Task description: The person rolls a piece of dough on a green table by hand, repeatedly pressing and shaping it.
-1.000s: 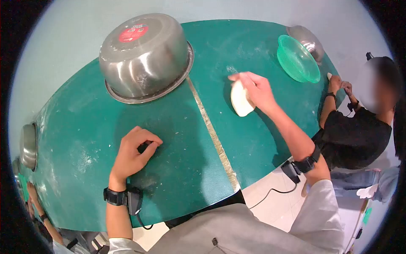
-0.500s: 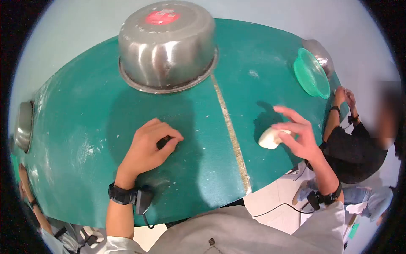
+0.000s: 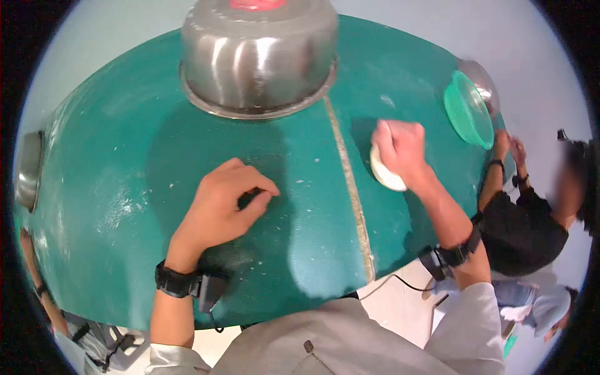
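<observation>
A pale lump of dough (image 3: 389, 174) lies on the green table to the right of the seam, partly hidden under my right hand (image 3: 403, 147). The fingers of that hand are folded into a fist, closed over and pressing the dough. My left hand (image 3: 226, 199) rests on the table left of the seam. Its fingers are curled, and thumb and forefinger nearly meet at the tips with a gap behind them. I see nothing held in it.
An upturned steel basin (image 3: 261, 69) stands at the back of the green table (image 3: 319, 237). A green plastic basket (image 3: 467, 112) and a metal bowl (image 3: 480, 81) are at the right edge; another metal bowl (image 3: 29, 172) is at the left edge. Other people are at both sides.
My right hand has moved forward and slightly left with the dough, going from spread fingers to a fist over it. My left hand has barely moved. The view has shifted slightly.
</observation>
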`<state>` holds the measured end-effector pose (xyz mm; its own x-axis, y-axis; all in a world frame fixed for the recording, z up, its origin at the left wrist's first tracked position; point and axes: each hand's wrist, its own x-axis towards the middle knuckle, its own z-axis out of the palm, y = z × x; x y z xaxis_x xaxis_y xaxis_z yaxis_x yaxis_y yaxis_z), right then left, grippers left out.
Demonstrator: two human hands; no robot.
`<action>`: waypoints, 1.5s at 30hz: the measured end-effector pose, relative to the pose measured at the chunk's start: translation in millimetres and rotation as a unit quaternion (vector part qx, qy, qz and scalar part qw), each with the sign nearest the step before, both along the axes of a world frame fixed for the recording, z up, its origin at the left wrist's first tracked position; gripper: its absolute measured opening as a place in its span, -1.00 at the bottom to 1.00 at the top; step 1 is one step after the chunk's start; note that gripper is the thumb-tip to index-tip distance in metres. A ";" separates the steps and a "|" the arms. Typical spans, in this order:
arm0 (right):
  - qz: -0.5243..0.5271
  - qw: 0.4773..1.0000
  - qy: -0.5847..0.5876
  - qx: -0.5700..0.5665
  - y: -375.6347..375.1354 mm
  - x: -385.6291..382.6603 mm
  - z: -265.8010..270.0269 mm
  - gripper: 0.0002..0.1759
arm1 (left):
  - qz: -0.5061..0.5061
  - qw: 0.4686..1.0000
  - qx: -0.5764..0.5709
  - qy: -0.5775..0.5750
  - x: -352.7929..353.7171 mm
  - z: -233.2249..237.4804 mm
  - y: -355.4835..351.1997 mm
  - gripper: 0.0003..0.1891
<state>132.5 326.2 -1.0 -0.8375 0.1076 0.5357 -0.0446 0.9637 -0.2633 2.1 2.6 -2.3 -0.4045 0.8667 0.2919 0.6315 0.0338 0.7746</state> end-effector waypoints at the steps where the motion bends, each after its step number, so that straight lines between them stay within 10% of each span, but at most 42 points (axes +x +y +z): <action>1: -0.034 0.999 0.033 -0.002 3.8 -4.8 -3.2 -0.59 | 0.008 1.000 -0.010 -0.006 0.6 0.8 -0.5 -0.92; 4: -0.149 0.985 -0.013 -0.088 2.2 8.3 2.0 -0.68 | 0.015 0.999 -0.029 -0.004 1.3 5.1 -1.0 -0.92; 7: -0.059 0.988 0.099 -0.105 -5.9 24.3 4.7 -0.71 | 0.022 0.999 -0.026 -0.002 1.1 1.0 -2.8 -0.92; 11: 0.066 0.983 -0.083 -0.148 -17.5 93.4 29.0 -0.68 | 0.022 0.999 -0.027 -0.004 0.4 2.9 -4.0 -0.93; 15: 0.022 0.977 -0.194 -0.091 -16.7 112.8 43.2 -0.72 | 0.026 0.999 -0.016 -0.009 -0.3 -0.9 -4.4 -0.93; 18: 0.053 0.995 0.022 0.086 -43.5 76.9 29.7 -0.74 | 0.021 1.000 -0.018 -0.006 -3.3 -3.3 -4.4 -0.94; 23: 0.094 0.992 -0.066 0.056 -35.1 61.6 13.1 -0.81 | 0.016 1.000 0.000 -0.003 -1.9 -4.5 -3.6 -0.94; 39: -0.219 0.970 -0.050 -0.088 12.8 -23.3 -0.4 -0.49 | 0.036 0.999 -0.035 -0.004 4.3 6.5 1.7 -0.91; 42: -0.145 0.849 0.110 -0.497 21.0 2.5 1.1 -0.48 | 0.028 0.999 -0.018 0.005 1.6 6.9 -0.4 -0.91; 43: -0.132 0.726 0.048 -0.673 32.5 19.2 6.5 -0.52 | 0.028 0.999 -0.023 0.002 2.0 7.5 -0.5 -0.90; 45: -0.100 0.680 0.018 -0.727 30.7 48.8 5.1 -0.56 | 0.026 0.999 -0.025 -0.007 3.8 5.9 -0.8 -0.90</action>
<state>181.3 356.9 4.1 -0.7179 0.6543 -0.2377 0.0170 -0.3249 -0.9456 5.9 1.9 3.6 -0.4529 0.8580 0.2425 0.6170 0.1053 0.7799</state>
